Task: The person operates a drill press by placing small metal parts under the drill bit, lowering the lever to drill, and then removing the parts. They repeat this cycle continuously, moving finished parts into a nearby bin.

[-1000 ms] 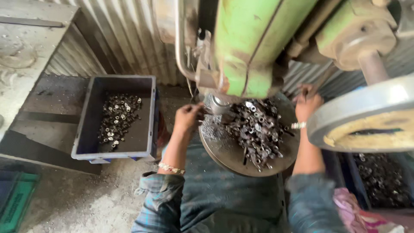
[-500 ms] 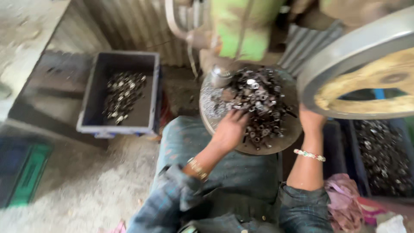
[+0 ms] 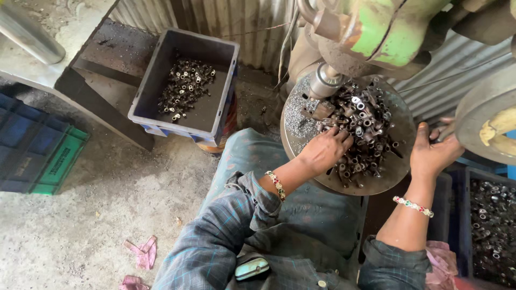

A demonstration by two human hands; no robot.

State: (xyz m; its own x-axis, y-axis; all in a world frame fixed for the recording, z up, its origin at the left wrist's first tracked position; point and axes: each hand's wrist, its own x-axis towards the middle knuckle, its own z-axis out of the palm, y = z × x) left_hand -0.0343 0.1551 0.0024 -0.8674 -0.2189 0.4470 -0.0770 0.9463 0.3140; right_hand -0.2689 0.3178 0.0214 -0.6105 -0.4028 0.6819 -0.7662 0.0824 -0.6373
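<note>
Picking stage: the left hand (image 3: 324, 151), fingers curled together, digs into the heap of small dark metal fittings (image 3: 361, 129) on the round steel press table (image 3: 328, 185); the right hand (image 3: 431, 153) grips the table's edge; lifting one fitting cleanly calls for a firm pinch

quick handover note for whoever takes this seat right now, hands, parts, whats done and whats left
Left hand: fingers down in the pile of small metal parts on the round tray, grip hidden.
Right hand: at the tray's right edge beside the large wheel; what it holds is unclear.
Done: some parts lie in the grey crate on the left.
Left: the tray pile, plus parts in the bin at right.
</note>
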